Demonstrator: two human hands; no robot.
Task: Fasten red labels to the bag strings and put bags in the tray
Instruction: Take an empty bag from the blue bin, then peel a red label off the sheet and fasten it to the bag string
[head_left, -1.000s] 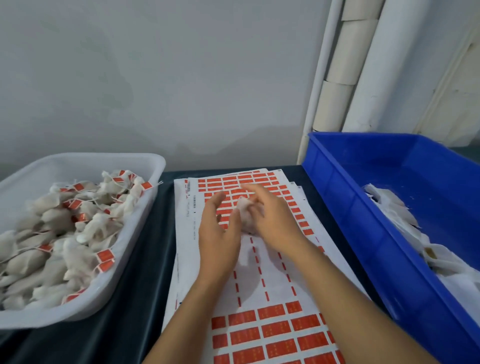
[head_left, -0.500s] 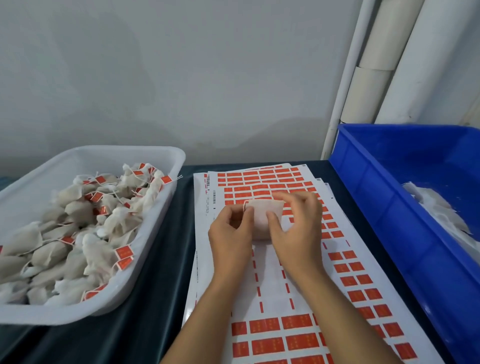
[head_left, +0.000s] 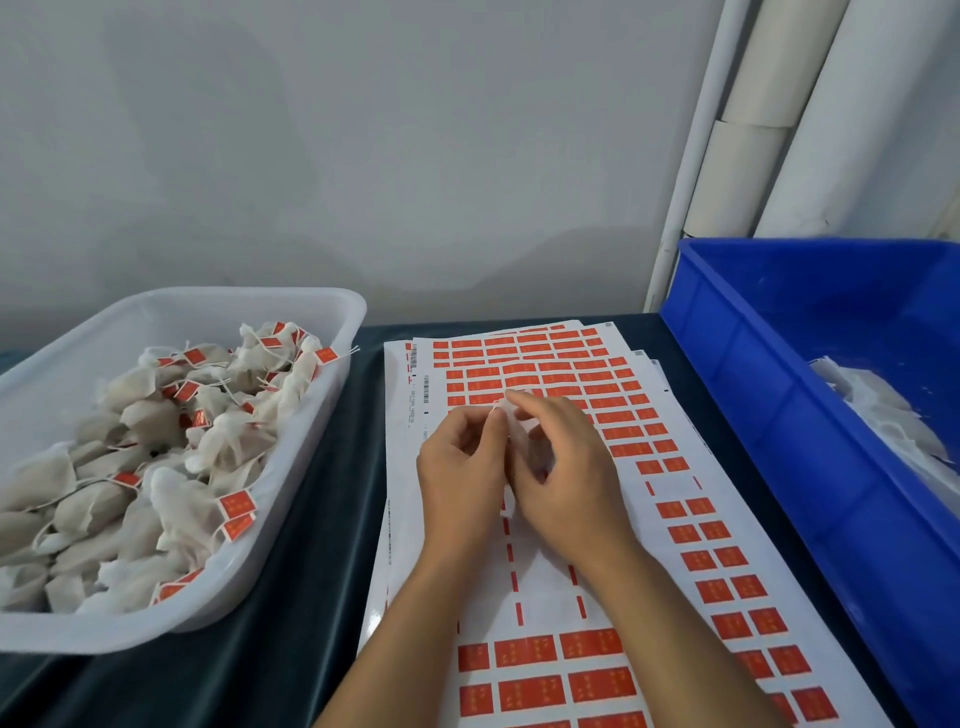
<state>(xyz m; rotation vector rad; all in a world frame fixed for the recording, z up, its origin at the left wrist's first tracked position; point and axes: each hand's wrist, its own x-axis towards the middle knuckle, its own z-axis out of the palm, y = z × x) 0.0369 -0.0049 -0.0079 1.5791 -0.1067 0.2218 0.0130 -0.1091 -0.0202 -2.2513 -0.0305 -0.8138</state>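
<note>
A small white bag (head_left: 519, 431) sits pinched between both hands just above the label sheets (head_left: 545, 561), mostly hidden by the fingers, so only a crumpled pale edge and a bit of string show. The left hand (head_left: 460, 467) has thumb and forefinger curled onto the bag's top corner; the right hand (head_left: 563, 467) curls round its other side, fingertips meeting the left ones. No red label can be made out on this bag's string (the fingers cover too much to be sure), so I judge the fastening to be in hand, not finished. To the left of the sheets, the white tray (head_left: 332, 312) is already heaped with labelled bags (head_left: 156, 467), soft, lumpy, off-white pouches of thin fabric-like paper, each trailing a thin string with a small glossy red rectangle. To the right of the sheets, a blue bin (head_left: 779, 395) of hard smooth plastic holds a smaller pile of unlabelled bags (head_left: 883, 415), so work remains. The sheets themselves are flat white backing paper in a fanned stack on the dark counter (head_left: 322, 519), with a bare strip in the middle where labels have been peeled off and many red rectangles left.
</note>
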